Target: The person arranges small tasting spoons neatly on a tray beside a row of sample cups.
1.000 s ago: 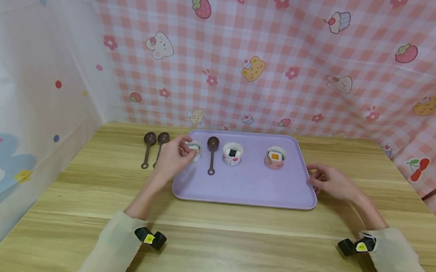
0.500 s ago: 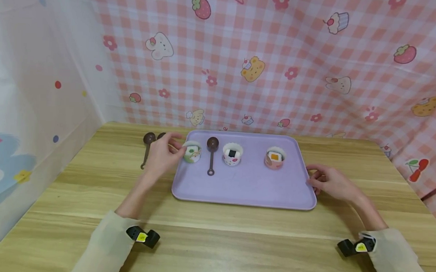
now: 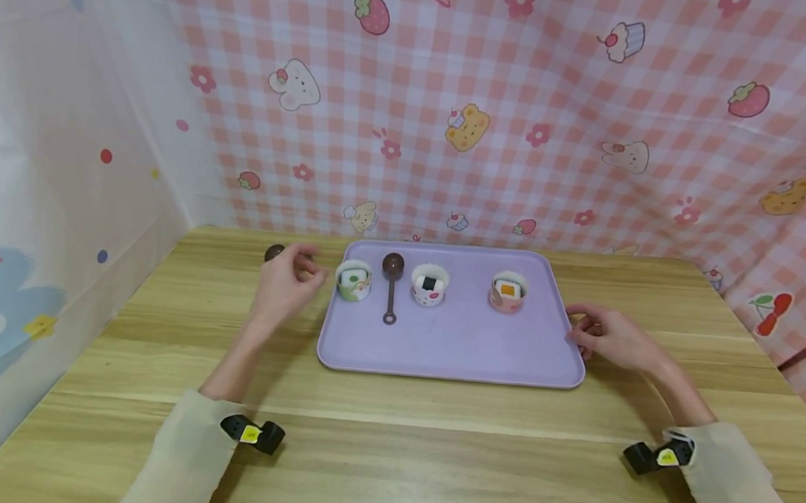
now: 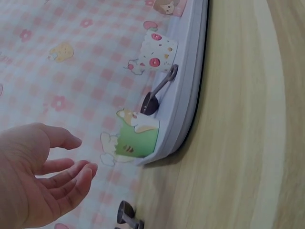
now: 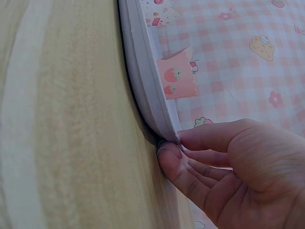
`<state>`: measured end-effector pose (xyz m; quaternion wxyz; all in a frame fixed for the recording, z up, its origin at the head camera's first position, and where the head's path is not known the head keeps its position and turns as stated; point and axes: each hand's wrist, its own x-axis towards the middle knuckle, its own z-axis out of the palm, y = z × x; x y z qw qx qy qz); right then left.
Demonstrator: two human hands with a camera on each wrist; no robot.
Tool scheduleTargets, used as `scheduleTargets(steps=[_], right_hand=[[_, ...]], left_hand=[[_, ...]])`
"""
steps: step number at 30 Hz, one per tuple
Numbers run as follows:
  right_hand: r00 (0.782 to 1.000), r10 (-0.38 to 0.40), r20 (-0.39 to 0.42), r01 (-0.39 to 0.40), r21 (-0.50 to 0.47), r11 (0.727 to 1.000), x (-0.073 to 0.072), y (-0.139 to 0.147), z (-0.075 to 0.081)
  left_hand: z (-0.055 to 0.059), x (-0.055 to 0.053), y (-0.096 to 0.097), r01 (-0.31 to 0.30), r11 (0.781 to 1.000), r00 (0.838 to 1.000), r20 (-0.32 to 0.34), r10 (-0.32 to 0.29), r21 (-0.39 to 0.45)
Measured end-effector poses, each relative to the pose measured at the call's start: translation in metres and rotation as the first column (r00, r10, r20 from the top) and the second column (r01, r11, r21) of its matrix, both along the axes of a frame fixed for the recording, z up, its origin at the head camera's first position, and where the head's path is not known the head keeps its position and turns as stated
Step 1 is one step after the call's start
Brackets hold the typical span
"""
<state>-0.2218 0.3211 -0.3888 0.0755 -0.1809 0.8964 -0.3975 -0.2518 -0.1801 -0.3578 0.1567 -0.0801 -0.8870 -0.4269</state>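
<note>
My left hand (image 3: pixel 285 288) hovers left of the purple tray (image 3: pixel 453 349), fingers relaxed and holding nothing. It partly covers the brown measuring spoons (image 3: pixel 273 252) on the table; the left wrist view shows a spoon (image 4: pixel 125 210) below the hand, apart from it. My right hand (image 3: pixel 613 336) pinches the tray's right rim between thumb and fingers, plainest in the right wrist view. On the tray stand a green-patterned paper cup (image 3: pixel 353 293), a white cup with red prints (image 3: pixel 429 297) and a pink cup (image 3: pixel 506 302). Another brown measuring spoon (image 3: pixel 392 266) lies between the first two.
Each cup holds a small white block, topped with green, black or orange; the orange-topped block (image 3: pixel 507 290) is in the pink cup. A pink checked cloth (image 3: pixel 414 133) hangs behind the wooden table (image 3: pixel 436 445), and a white printed cloth (image 3: pixel 77 218) hangs at the left.
My left hand has moved left, away from the green-patterned cup and over the loose spoons. That cup stands uncovered on the tray. The right hand stays at the tray's rim.
</note>
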Motion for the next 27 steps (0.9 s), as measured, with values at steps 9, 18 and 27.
scheduleTargets(steps=[9, 18, 27], right_hand=[[1.000, -0.005, 0.000, 0.005, 0.010, 1.000, -0.001, 0.000, -0.001], [1.000, -0.008, 0.003, 0.008, 0.006, 1.000, -0.001, 0.000, -0.002], [1.000, -0.013, 0.019, 0.013, -0.009, 1.000, 0.000, -0.002, -0.001]], left_hand=[[-0.002, -0.003, -0.013, -0.037, 0.999, 0.999, 0.023, 0.038, -0.040], [-0.002, -0.004, -0.027, -0.044, 0.998, 0.994, 0.103, 0.048, -0.036], [-0.006, -0.006, -0.039, -0.071, 0.997, 0.985, 0.155, 0.076, -0.041]])
